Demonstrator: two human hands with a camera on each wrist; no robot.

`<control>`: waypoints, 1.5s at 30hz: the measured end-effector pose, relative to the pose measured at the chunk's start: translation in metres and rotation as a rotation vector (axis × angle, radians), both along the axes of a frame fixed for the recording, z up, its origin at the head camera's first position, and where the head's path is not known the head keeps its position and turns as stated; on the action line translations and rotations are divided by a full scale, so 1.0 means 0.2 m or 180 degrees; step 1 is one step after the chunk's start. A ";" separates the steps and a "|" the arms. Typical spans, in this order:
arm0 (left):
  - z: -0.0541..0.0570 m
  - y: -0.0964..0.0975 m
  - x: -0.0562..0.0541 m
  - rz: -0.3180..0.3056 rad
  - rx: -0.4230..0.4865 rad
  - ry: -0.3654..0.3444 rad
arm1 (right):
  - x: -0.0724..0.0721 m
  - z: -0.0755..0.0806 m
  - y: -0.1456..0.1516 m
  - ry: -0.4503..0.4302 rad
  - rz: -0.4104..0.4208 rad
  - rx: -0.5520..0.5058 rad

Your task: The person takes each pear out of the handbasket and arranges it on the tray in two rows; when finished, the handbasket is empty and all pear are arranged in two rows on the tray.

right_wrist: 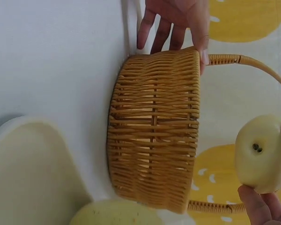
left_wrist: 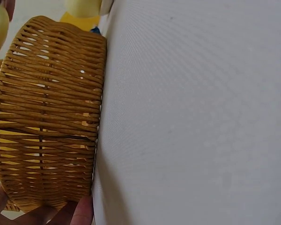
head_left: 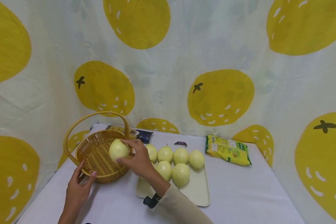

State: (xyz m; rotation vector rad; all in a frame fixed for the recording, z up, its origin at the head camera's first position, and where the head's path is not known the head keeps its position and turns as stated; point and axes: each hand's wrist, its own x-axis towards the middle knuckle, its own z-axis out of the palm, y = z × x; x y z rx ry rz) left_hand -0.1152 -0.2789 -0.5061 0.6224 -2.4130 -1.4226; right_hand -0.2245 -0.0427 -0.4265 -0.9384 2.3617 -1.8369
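Note:
A pale yellow pear [head_left: 119, 150] hangs over the round wicker basket [head_left: 105, 178], pinched between the thumb and fingers of my right hand [head_left: 140, 160]. The right wrist view shows the blossom end of this pear [right_wrist: 260, 152] beside the basket's rim. My left hand [head_left: 77, 189] touches the basket's near left side. In the right wrist view, that hand [right_wrist: 175, 18] has one digit at the rim and its other fingers spread along the outer wall. The woven floor shows inside the basket. Several more pears [head_left: 180, 175] sit on a cream tray [head_left: 198, 196] under my right forearm.
The basket's tall arched handle [head_left: 96, 114] stands upright. Behind the basket lies a dark packet [head_left: 144, 136]. A small purple wrapped item [head_left: 180, 143] is beyond the tray, and a yellow-green bag [head_left: 228, 150] lies at the back right. A fruit-print curtain [head_left: 162, 62] hangs behind the table.

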 end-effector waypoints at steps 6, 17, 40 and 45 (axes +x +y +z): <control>0.00 0.00 0.01 -0.0008 -0.0010 -0.0012 | 0.03 0.01 0.12 -0.0072 -0.0100 -0.0079; 0.01 0.00 0.01 0.0021 -0.0032 -0.0051 | 0.08 0.01 0.31 -0.0090 -0.0304 -0.0169; 0.02 -0.01 0.00 0.0014 0.0001 -0.0175 | 0.15 -0.01 0.72 -0.0249 -0.0944 -0.0163; 0.02 -0.01 0.00 0.0014 0.0025 -0.0214 | 0.16 -0.03 0.82 -0.0302 -0.1067 -0.0203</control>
